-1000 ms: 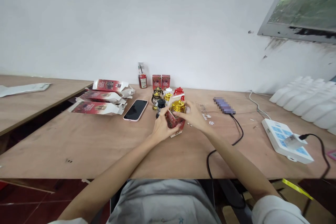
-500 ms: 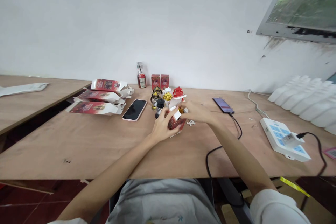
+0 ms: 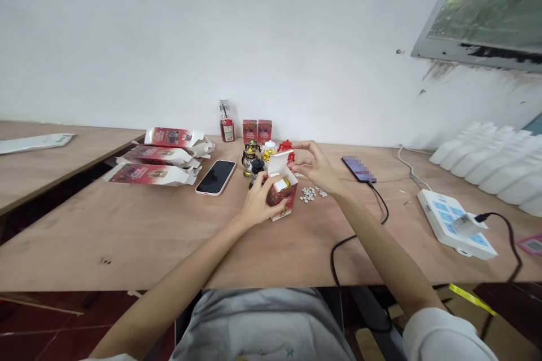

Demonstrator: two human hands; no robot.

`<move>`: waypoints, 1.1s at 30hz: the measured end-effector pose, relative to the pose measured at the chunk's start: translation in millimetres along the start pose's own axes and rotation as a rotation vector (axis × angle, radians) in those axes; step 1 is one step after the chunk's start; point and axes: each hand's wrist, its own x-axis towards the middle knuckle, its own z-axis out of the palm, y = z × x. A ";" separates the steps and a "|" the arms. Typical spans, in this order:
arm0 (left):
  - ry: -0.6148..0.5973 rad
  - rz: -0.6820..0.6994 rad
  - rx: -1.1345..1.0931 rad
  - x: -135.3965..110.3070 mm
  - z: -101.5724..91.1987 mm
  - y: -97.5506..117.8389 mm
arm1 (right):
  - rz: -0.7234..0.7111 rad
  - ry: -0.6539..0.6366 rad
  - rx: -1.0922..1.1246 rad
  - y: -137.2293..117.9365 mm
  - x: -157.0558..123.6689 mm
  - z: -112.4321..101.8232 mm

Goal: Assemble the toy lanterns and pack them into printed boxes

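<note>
My left hand [image 3: 259, 203] is wrapped round a small red printed carton [image 3: 289, 198] with its white top flap [image 3: 278, 163] raised. Something gold shows inside the carton's mouth. My right hand [image 3: 317, 169], fingers apart, hovers at the right of the raised flap; I see nothing held in it. Behind the carton stand several miniature lanterns: a black one [image 3: 257, 167], a bronze one [image 3: 249, 156], a red one [image 3: 287, 146] and a white one [image 3: 270, 146]. Small round white pieces [image 3: 307, 194] lie on the table right of the carton.
Flattened red cartons [image 3: 152, 174] are stacked at left, beside a pale-edged phone [image 3: 215, 177]. Two closed red boxes [image 3: 257, 131] and a bottle [image 3: 227, 128] stand by the wall. Right are a cabled phone [image 3: 359, 169], a power strip [image 3: 457, 223] and white plastic pieces [image 3: 486, 163].
My right hand has drawn back from the carton's mouth and its fingers have spread. The gold thing now sits inside the carton. More of the white pieces are visible.
</note>
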 end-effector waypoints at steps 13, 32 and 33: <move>0.151 -0.033 -0.235 -6.3 15.2 -16.2 | -0.122 -0.412 -0.058 0.9 -7.0 -1.9; 0.132 -0.179 -0.450 0.5 13.1 -11.7 | -0.249 -0.195 -0.266 22.4 -7.9 -0.1; 0.133 -0.201 -0.482 0.4 13.9 -12.2 | -0.261 -0.184 -0.287 21.9 -6.9 0.1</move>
